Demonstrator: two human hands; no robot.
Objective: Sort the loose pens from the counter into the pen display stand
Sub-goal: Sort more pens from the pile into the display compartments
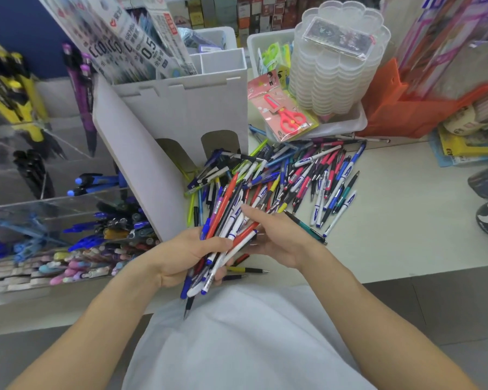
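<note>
Head view shows the left hand (189, 257) curled around a thick bundle of pens (223, 235), while the right hand (271, 235), fingers fairly straight, seems to steady its far side. Many loose pens (307, 175) lie on the counter (406, 220) beside the white display stand (169, 114). Such a splayed bundle could slip, spilling pens off the counter edge.

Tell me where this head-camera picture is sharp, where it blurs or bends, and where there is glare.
Head view: sharp in the middle, on the left hand, the bundle of pens that it grips and the loose pens on the counter; wide-angle bending tilts the white display stand; the clear acrylic bins at the left edge are soft, with pale glare; lighting is even, shadows faint.
</note>
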